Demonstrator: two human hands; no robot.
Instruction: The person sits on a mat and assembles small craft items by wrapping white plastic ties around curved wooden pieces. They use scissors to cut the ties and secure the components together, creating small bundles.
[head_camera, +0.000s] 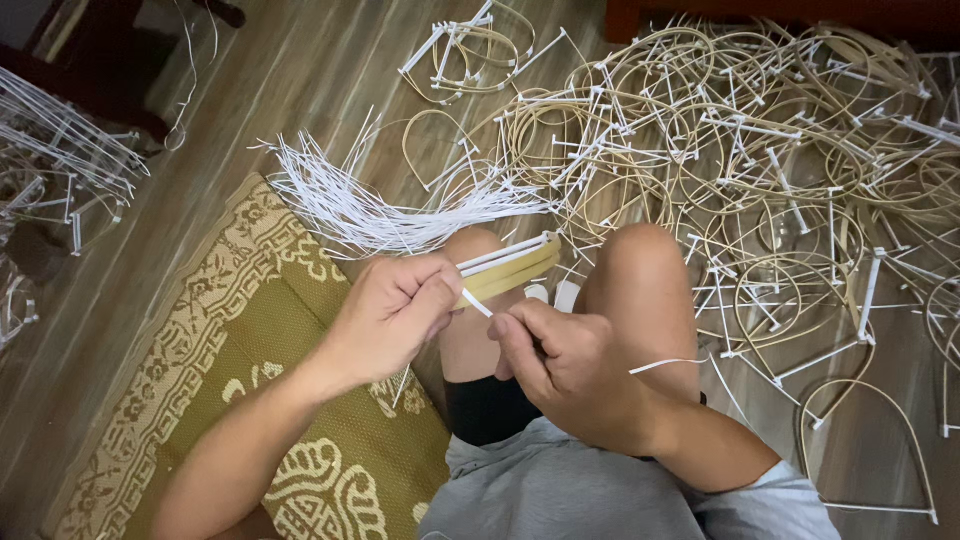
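Wooden floor (300, 70) strewn at right with a big heap of tan bent hoops (740, 170) bound by white strips; patterned mat (250, 330) under the seated person. A loose fan of white strips (370, 210) lies just past the knees. Left hand (390, 315), grip clamped on a flat bundle of tan and white strips (515, 262) resting over the knee. Right hand (565, 365), grip pinched together on a thin white strip (478, 303) running to the bundle. Best to keep the bundle ends flush and the strip taut while binding; slack likely loosens the wrap.
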